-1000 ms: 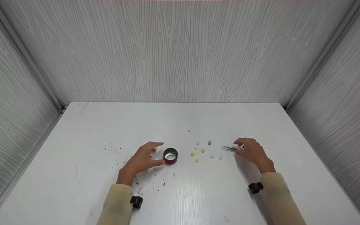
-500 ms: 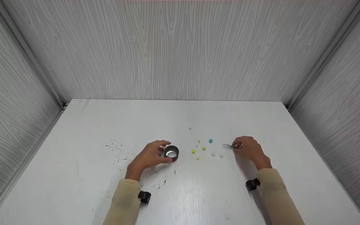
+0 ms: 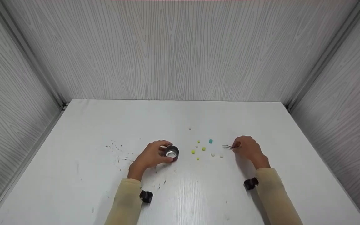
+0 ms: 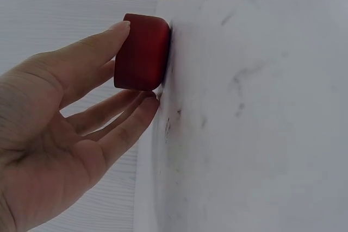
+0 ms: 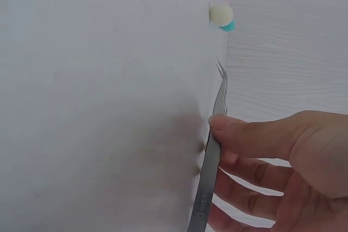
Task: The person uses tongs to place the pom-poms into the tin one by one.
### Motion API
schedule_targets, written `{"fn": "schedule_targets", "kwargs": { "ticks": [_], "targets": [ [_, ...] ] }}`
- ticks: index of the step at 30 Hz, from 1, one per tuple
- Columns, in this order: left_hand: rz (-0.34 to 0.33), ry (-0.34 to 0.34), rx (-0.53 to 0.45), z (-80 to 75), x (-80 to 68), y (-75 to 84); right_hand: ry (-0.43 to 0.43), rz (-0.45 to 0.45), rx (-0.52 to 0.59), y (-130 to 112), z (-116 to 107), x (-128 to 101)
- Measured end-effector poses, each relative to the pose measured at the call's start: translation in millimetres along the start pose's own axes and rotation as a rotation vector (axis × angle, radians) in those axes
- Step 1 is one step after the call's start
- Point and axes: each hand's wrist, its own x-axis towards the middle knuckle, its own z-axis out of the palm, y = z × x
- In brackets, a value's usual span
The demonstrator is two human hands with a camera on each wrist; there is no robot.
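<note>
Cupping fingers (image 4: 128,28) on red cup (image 4: 142,52), right-hand fingers (image 5: 244,134) on tweezers (image 5: 212,156)

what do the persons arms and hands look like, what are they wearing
Both arms wear long, pale yellow-beige sleeves: the left sleeve, the right sleeve. A small black camera is strapped at each wrist, one on the left and one on the right. The left hand and right hand are bare, with no gloves; no rings or watch can be seen.

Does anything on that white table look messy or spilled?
Yes. Dark specks are strewn over the table left of the small red cup, and little coloured beads lie loose beside it.
</note>
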Motion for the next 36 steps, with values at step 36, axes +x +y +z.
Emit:
{"fn": "schedule_targets", "kwargs": {
  "ticks": [36],
  "targets": [
    [-0.036,0.036,0.01,2.1,0.9,0.4,-0.047,-0.245,0.128,-35.1,-13.5,-10.1]
  ]
}}
